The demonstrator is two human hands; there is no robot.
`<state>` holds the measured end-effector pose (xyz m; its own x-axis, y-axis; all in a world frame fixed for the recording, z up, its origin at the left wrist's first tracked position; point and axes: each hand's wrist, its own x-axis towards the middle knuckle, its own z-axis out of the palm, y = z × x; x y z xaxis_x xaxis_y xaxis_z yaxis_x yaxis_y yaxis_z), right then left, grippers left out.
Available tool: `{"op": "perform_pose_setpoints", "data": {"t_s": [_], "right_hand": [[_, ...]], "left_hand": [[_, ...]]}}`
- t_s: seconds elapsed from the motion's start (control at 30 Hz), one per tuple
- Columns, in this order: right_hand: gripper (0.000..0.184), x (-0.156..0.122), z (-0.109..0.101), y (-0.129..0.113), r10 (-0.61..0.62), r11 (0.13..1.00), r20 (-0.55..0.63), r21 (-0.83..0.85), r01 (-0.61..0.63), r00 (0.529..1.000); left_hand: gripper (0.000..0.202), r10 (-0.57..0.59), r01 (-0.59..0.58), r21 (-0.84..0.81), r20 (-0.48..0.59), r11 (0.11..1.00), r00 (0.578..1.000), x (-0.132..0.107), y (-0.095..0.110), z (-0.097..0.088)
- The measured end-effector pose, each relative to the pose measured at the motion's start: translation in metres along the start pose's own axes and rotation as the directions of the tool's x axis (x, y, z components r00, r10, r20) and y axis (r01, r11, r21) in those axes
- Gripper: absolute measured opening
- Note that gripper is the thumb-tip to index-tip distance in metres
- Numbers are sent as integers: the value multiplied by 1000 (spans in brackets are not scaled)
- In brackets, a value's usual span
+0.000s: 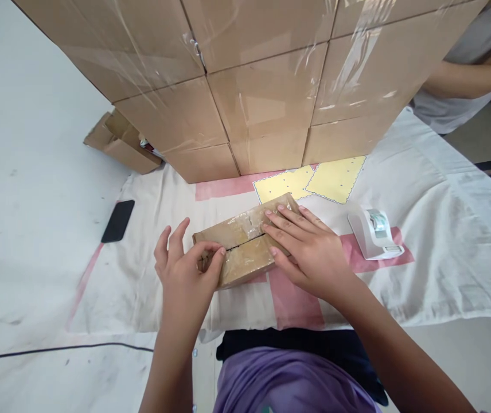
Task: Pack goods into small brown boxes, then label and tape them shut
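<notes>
A small, long cardboard box point(245, 244) lies slantwise on the cloth-covered table in front of me, with clear tape shining on its top and a dark seam running along it. At its left end my left hand point(187, 267) pinches thumb and forefinger together by the seam, the other fingers raised. What sits in that pinch is too small to make out. My right hand point(308, 246) rests flat over the right part of the box, fingers spread and pressing on the top. It covers that end of the seam.
Wrapped cardboard boxes point(267, 103) are stacked behind the small box. Two yellow scalloped cards point(335, 178) lie before the stack. A white tape dispenser point(368, 232) stands right, a black phone point(119, 221) left. An open carton point(127, 143) sits back left. Another person's arm point(478, 74) shows upper right.
</notes>
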<state>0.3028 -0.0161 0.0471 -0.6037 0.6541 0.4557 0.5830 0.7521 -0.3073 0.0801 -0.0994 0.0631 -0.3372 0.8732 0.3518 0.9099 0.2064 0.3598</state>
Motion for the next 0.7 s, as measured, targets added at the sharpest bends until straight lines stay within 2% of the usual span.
{"op": "perform_pose_setpoints", "data": {"t_s": [0.17, 0.23, 0.33, 0.4, 0.5, 0.6, 0.7], "right_hand": [[36, -1, 0, 2, 0, 999, -7, 34, 0, 1000], [36, -2, 1, 2, 7, 999, -14, 40, -6, 1000], [35, -3, 1, 3, 10, 999, -23, 50, -9, 1000], [35, -3, 2, 3, 11, 998, -29, 60, -9, 1000], [35, -2, 2, 4, 10, 997, -38, 71, -7, 999], [34, -2, 2, 4, 2, 997, -46, 72, 1, 999], [33, -2, 2, 4, -1, 997, -49, 77, 4, 999]], "left_hand": [[16, -16, 16, -18, -4, 1000, 1000, 5, -2, -3], [14, -24, 23, -111, -13, 994, 1000, 5, -2, -7], [14, -78, 87, -328, 40, 941, 996, 3, -4, -13], [14, -120, 130, -387, 52, 913, 991, 2, -7, -15], [14, -161, 173, -411, 62, 895, 985, 1, -11, -15], [14, -158, 215, -427, 164, 878, 974, 0, -14, -13], [11, -131, 210, -367, 228, 906, 965, -1, -12, -11]]}}
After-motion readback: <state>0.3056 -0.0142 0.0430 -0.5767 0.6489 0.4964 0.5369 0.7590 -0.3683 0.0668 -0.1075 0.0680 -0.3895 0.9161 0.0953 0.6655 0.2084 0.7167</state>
